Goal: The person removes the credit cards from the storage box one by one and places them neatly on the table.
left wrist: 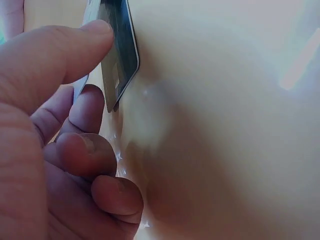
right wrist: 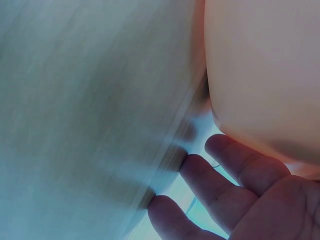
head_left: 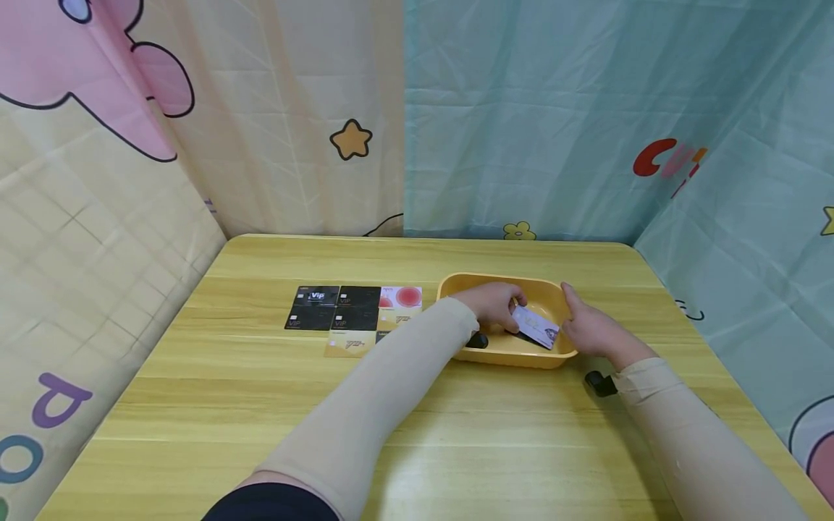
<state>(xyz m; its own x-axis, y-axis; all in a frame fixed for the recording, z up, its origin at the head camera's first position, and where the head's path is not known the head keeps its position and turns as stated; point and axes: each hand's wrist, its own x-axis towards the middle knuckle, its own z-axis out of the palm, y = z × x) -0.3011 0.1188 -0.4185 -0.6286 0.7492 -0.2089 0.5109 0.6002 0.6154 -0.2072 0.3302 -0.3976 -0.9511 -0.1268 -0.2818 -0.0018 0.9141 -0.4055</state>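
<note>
My left hand [head_left: 495, 302] reaches into a yellow plastic tray [head_left: 508, 359] and pinches a pale card [head_left: 536, 327] with a printed picture at one corner. Dark cards [left wrist: 120, 55] lie close against it in the left wrist view, the thumb over their edge and the other fingers curled below. At the tray's right end, my right hand [head_left: 596, 333] grips the wall near the rim. Its fingers lie along the outside, their tips near the tabletop in the right wrist view; the thumb is hidden there.
Left of the tray, several black cards [head_left: 355, 307], a gold card [head_left: 352, 344] and a pink-and-white card [head_left: 400, 297] lie flat, edge to edge, on the wooden table [head_left: 195, 405]. A small black object [head_left: 478, 340] shows in the tray, another black piece [head_left: 600, 384] by the right wrist. Printed curtains [head_left: 521, 130] stand behind.
</note>
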